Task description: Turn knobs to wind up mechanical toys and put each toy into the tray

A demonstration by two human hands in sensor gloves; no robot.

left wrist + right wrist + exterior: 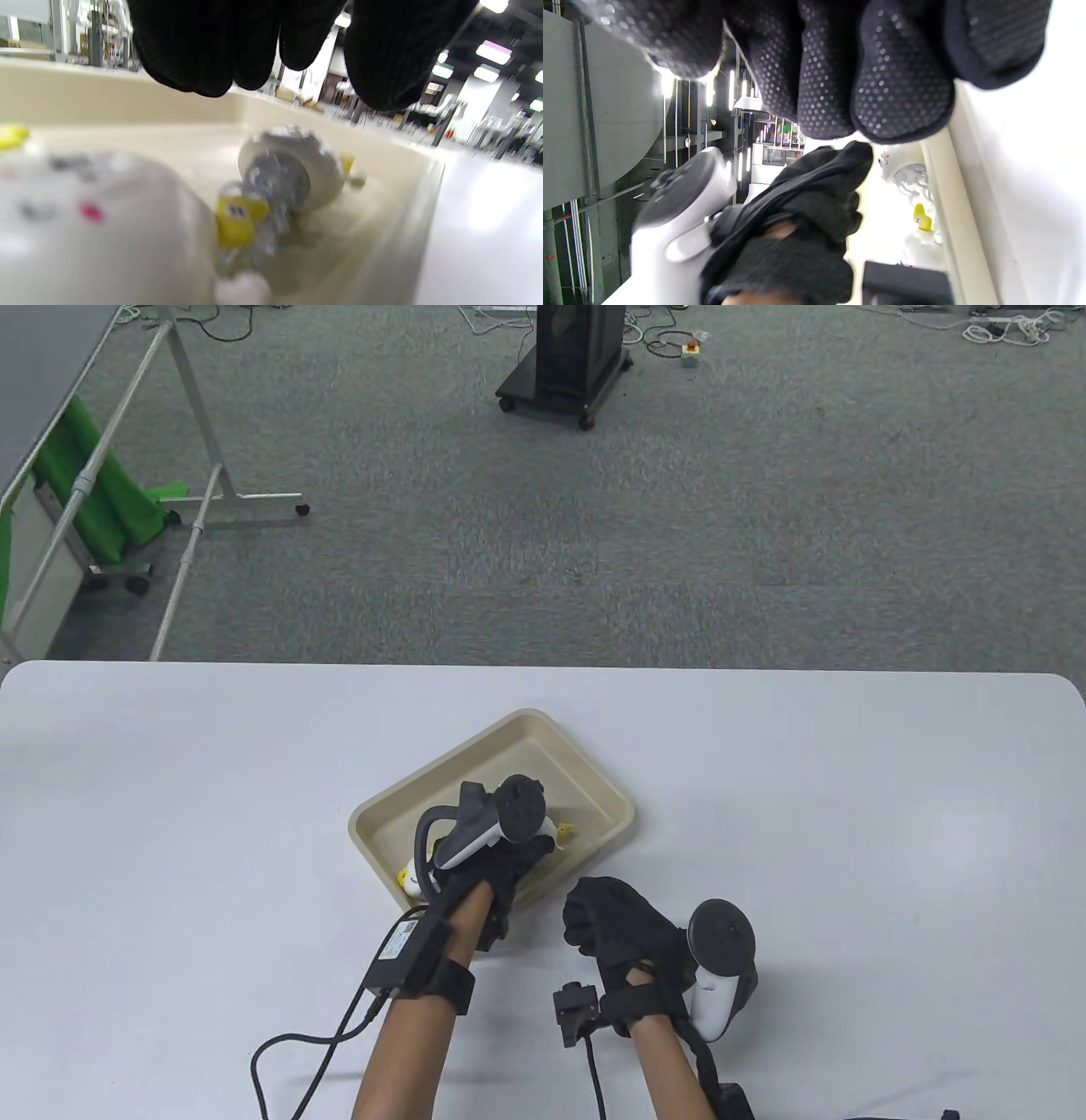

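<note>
A beige tray [475, 740] sits in the middle of the table. My left hand [526, 857] hovers over its near side, tracker on top. In the left wrist view the left hand [322, 63] has its fingertips above the toys and holds nothing. Below them a white wind-up toy [292, 169] with yellow parts lies on the tray floor [127, 140]. A second white toy [106, 224] lies blurred and closer. From above only a white and yellow piece [409, 881] and a yellow bit [563, 833] show. My right hand [585, 929] rests curled and empty beside the tray's near corner.
The right wrist view shows the right hand's dotted fingertips [899, 106], my left glove and tracker [678, 203], and the tray rim [946, 212] with a toy [905, 171] inside. Cables trail from both wrists to the table's front edge. Beyond the far edge is carpet.
</note>
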